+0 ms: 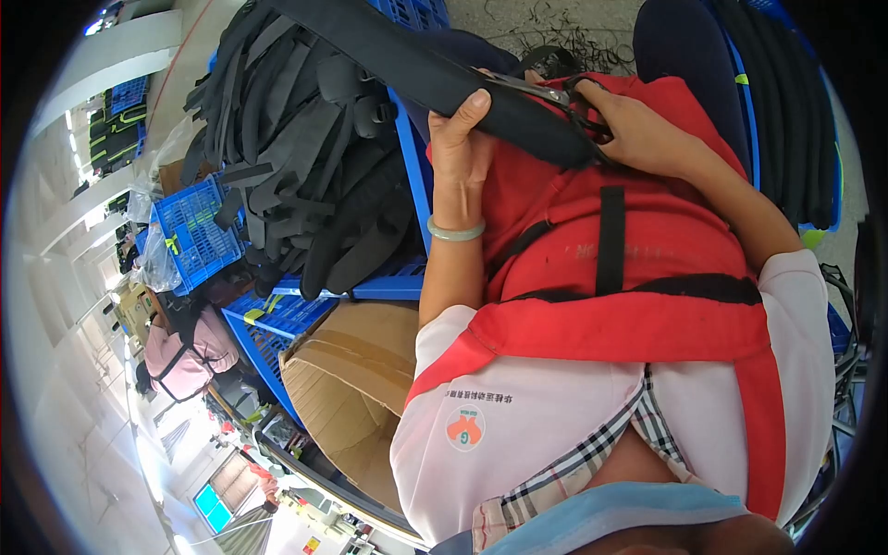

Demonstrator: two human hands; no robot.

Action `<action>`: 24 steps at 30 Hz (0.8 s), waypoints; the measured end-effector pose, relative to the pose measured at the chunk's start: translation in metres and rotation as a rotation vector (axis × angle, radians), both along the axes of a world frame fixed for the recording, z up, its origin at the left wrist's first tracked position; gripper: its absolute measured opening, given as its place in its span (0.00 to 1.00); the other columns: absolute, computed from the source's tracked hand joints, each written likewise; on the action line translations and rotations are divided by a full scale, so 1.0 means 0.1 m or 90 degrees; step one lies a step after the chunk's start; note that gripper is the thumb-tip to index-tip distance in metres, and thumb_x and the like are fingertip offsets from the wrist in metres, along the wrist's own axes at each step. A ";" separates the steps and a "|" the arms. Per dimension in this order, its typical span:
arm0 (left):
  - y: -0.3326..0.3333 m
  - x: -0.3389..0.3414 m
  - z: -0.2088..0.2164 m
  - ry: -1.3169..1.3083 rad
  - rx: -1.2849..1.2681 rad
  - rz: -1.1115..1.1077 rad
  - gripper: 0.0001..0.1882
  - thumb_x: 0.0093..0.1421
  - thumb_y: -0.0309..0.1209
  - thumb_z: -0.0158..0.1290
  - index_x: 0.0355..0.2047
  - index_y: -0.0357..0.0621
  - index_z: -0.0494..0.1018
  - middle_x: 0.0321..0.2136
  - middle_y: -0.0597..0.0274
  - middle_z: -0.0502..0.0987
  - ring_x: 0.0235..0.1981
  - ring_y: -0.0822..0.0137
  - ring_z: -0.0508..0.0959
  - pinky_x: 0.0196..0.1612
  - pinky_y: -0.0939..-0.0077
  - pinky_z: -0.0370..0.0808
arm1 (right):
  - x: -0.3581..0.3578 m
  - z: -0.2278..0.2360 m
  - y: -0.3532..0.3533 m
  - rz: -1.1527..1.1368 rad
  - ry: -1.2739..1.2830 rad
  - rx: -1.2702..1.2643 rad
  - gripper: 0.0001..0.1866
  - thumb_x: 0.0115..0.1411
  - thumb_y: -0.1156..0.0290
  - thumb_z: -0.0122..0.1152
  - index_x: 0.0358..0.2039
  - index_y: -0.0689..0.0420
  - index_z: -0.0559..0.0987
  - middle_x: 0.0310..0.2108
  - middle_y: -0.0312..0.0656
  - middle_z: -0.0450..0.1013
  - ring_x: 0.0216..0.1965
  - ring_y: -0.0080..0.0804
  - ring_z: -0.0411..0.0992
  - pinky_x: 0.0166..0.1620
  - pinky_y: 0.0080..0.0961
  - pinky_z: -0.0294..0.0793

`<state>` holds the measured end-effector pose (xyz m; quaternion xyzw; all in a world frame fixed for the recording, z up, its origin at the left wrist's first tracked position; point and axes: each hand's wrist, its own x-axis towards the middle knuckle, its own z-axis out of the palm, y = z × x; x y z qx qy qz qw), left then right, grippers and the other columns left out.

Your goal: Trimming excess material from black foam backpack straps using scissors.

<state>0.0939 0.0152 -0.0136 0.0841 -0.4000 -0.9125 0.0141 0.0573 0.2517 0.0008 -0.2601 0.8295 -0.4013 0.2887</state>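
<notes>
A long black padded strap [407,72] runs from the top edge down across my lap, its rounded end over the red apron [592,245]. My left hand [460,139] is closed around the strap, thumb on top and the other fingers mostly hidden beneath it. In my right hand [647,134] are metal scissors [546,91] with dark handles. Their blades lie along the strap's edge and point toward my left hand. Whether they touch the fabric I cannot tell.
To my left, a large heap of black straps [314,166] overflows a blue crate [413,176]. An open cardboard box [351,356] sits nearer. More black strips [777,111] fill a blue crate on my right. Dark scraps [564,46] litter the floor. Farther left, a person in pink [190,351] is bent over.
</notes>
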 end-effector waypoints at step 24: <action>0.17 -0.01 0.01 -0.021 0.015 -0.023 0.17 0.50 0.22 0.63 0.41 0.37 0.73 0.36 0.60 0.77 0.39 0.65 0.76 0.47 0.69 0.73 | -0.04 -0.19 -0.03 -0.063 0.069 -0.111 0.14 0.57 0.69 0.61 0.36 0.63 0.68 0.23 0.49 0.69 0.26 0.43 0.70 0.32 0.33 0.67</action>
